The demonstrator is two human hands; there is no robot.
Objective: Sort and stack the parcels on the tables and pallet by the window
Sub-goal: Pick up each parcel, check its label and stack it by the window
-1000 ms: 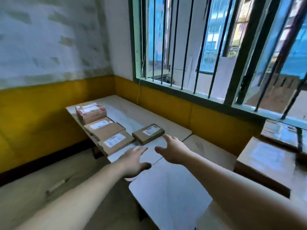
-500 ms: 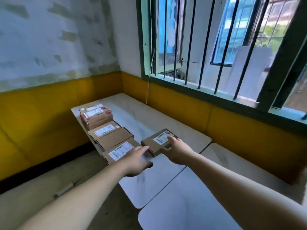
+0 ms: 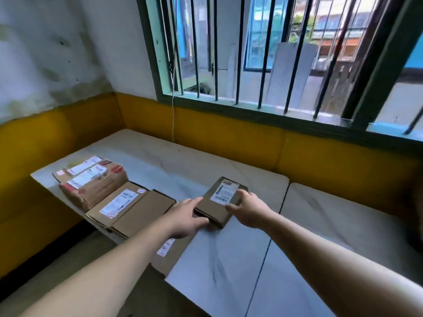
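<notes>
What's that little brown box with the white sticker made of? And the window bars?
The small flat brown box looks like matte cardboard, with folded edges and a white paper label. The dark window bars seem painted metal: thin, straight and rigid.

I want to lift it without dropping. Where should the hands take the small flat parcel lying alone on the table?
Probably by its two long side edges, one hand from each side. The small flat parcel lies flat and apart from the row, with left hand and right hand already flanking it.
</notes>
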